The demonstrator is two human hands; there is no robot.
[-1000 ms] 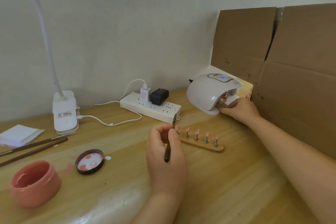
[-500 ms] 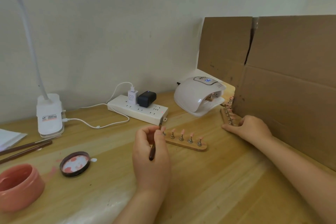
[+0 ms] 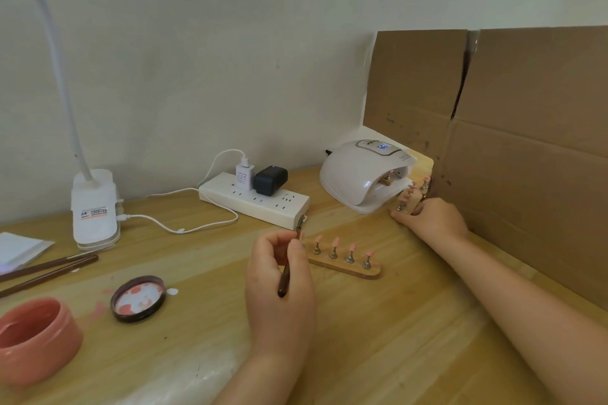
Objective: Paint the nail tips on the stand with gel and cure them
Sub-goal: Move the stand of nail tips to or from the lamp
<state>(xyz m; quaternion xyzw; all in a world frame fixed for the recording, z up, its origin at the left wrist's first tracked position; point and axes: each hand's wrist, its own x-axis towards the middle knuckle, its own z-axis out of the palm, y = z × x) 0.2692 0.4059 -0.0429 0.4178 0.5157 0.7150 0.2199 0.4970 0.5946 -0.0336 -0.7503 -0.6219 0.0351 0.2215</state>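
Pale wall rises behind a wooden surface (image 3: 394,339), and a sheet of brown cardboard (image 3: 526,148) stands along its right side. At the middle of the surface lies a wooden stand (image 3: 345,268) with pink nail tips (image 3: 335,242) set upright on small metal posts. The left hand (image 3: 279,289) rests just beside the stand's left end, its fingers (image 3: 296,248) curled round a dark brush (image 3: 284,276) whose tip points up and away toward the power strip (image 3: 255,200). Further back and to the right sits a white curing lamp (image 3: 360,174) with a blue lit display on top; a piece of another wooden stand shows inside its opening. Between the lamp and the cardboard lies a second stand (image 3: 409,202) with pink nail tips, and the right hand (image 3: 434,219) holds its near end, fingers bent over the wood and touching the surface.

On the left, a white desk light (image 3: 93,207) stands on its base with a cable running to a white charger plugged into the power strip, next to a black adapter. Nearer the front left sit a pink jar (image 3: 36,339) and a round dark lid (image 3: 138,297) smeared inside with pink and white. Two brown sticks (image 3: 49,270) lie near a folded white cloth (image 3: 19,248) at the left edge.
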